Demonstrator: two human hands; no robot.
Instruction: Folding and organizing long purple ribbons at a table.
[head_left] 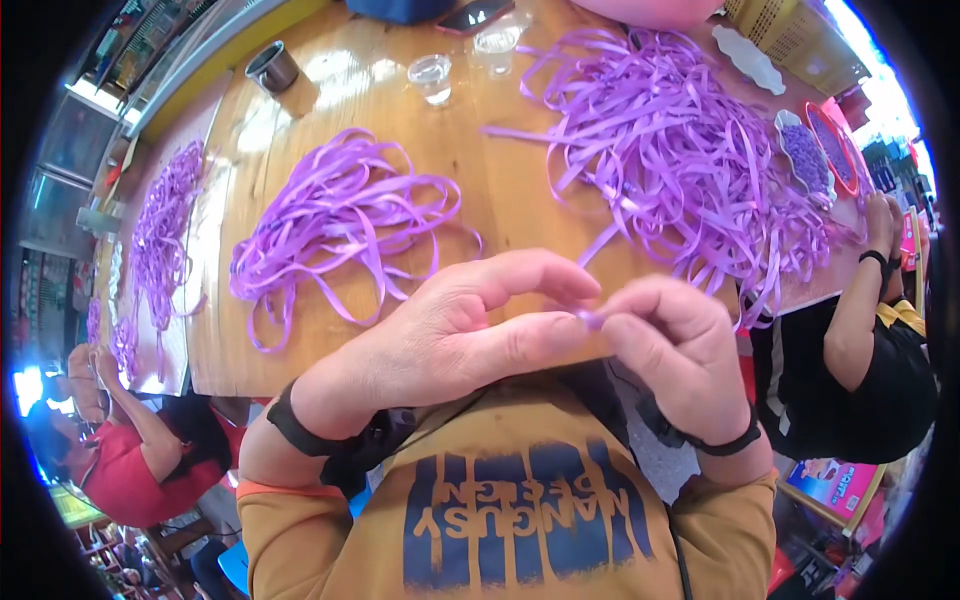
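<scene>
My left hand (450, 335) and my right hand (675, 355) meet in front of my chest, fingertips pinched together on a small piece of purple ribbon (590, 318). Only a tiny bit of the ribbon shows between the fingers. Both wrists wear black bands. Just beyond my hands, a loose heap of purple ribbon strips (340, 215) lies on the wooden table (500, 180). A larger tangled pile of purple ribbon (680, 150) spreads over the table to the right.
A person in black (860, 370) works at the right by a dish of small purple pieces (805, 155). A person in red (120, 450) sits at the lower left near another ribbon pile (160, 240). Clear cups (432, 75), a metal cup (272, 66) and a phone (475, 15) stand at the far edge.
</scene>
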